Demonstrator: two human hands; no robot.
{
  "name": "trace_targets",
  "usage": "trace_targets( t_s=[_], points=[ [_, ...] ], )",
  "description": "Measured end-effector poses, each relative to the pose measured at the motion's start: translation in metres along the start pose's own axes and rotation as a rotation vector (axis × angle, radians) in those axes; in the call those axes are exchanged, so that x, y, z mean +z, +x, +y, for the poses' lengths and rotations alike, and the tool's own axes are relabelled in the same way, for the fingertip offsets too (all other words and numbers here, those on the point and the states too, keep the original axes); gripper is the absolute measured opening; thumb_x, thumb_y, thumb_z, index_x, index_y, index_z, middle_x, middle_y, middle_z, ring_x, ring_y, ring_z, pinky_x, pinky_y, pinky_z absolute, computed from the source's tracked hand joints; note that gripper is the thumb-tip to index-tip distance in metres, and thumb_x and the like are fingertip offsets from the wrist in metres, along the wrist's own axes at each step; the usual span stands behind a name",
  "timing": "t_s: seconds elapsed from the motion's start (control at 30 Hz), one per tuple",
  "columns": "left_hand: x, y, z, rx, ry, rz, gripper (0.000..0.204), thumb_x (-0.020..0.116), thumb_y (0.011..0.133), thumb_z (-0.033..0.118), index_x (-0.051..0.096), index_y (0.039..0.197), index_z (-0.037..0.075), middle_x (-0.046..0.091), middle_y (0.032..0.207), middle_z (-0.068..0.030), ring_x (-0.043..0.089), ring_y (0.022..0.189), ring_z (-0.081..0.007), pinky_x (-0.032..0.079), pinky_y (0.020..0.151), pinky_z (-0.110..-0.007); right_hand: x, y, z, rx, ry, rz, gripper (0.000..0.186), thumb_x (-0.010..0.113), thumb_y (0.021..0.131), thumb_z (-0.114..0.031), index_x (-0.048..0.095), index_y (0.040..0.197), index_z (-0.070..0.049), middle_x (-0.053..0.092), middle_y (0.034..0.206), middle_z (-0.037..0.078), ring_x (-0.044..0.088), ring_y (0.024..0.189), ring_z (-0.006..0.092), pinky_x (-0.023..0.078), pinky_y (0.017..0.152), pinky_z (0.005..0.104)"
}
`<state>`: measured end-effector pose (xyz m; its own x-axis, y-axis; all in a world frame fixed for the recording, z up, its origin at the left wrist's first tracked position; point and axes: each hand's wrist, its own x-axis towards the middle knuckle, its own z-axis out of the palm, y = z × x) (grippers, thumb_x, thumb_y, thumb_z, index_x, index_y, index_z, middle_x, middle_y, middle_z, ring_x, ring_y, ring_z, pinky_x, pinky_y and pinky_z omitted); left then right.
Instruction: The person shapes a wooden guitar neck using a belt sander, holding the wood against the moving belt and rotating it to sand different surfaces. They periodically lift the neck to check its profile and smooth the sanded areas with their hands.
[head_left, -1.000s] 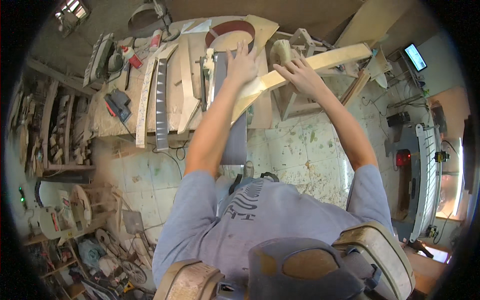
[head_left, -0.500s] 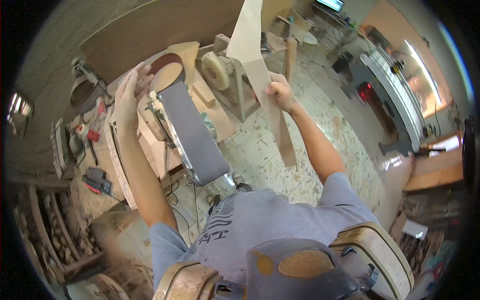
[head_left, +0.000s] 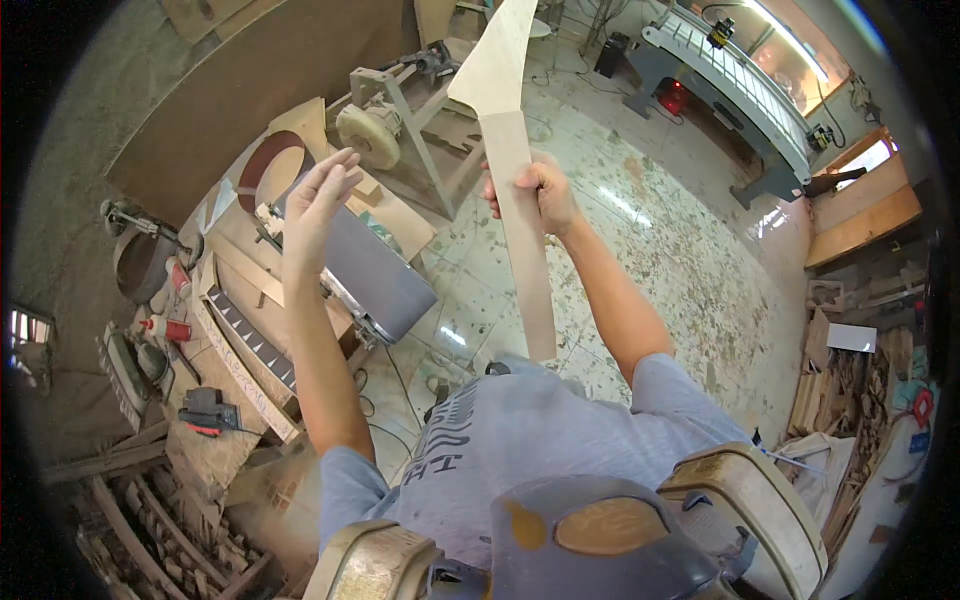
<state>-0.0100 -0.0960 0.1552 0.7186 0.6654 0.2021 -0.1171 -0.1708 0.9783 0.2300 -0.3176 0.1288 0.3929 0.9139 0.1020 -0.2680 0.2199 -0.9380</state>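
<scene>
Head view: right hand [head_left: 545,195] has its grip closed around a long pale wooden piece [head_left: 518,220], thumb on the near face and fingers wrapped round behind. That piece is up in the air over the floor [head_left: 650,270], off to the right of the desk [head_left: 208,462], with its wide flared end running out of the top of the frame and the straight narrow end pointing down toward the grey shirt [head_left: 520,430]. Left hand [head_left: 320,200] has nothing in its grip, fingers held close together and a bit bent, palm not closed on anything. It's in front of the belt sander [head_left: 380,275], can't tell if it's touching. Rest of the desk is pretty busy: reddish-brown loop [head_left: 258,160] near the sander, curved strip with dark triangles [head_left: 247,335], red bottle [head_left: 172,329], and a black and red power tool [head_left: 207,411] down near the edge.
</scene>
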Motion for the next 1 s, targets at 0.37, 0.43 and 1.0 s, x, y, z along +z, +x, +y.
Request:
trace_targets(
  t_s=[0.37,0.43,1.0],
  points=[
    [0.145,-0.031,0.056,0.633,0.687,0.167,0.052,0.07,0.094,0.027,0.059,0.143,0.015,0.04,0.157,-0.0209,0.042,0.143,-0.0365,0.037,0.115,-0.046,-0.018,-0.03,0.003,0.046,0.23,-0.042,0.044,0.051,0.076,-0.018,0.058,0.113,0.005,0.067,0.085,0.021,0.066,0.069,0.0288,0.057,0.063,0.0419],
    [0.165,-0.032,0.055,0.67,0.819,0.154,0.053,0.071,0.093,0.028,0.059,0.143,0.015,0.031,0.163,-0.0209,0.035,0.148,-0.0394,0.034,0.117,-0.048,-0.018,-0.039,0.002,0.043,0.233,-0.06,0.041,0.05,0.076,-0.017,0.058,0.11,0.005,0.068,0.085,0.021,0.066,0.068,0.0288,0.057,0.063,0.0415],
    [0.136,-0.037,0.031,0.318,0.146,0.301,0.023,0.065,0.101,0.02,0.073,0.104,-0.001,0.074,0.094,-0.0054,0.07,0.093,-0.0124,0.051,0.085,-0.025,-0.02,-0.04,-0.013,0.092,0.018,-0.141,0.05,0.062,0.091,-0.031,0.053,0.129,0.0,0.063,0.081,0.012,0.063,0.069,0.0223,0.056,0.063,0.0391]
  ],
)
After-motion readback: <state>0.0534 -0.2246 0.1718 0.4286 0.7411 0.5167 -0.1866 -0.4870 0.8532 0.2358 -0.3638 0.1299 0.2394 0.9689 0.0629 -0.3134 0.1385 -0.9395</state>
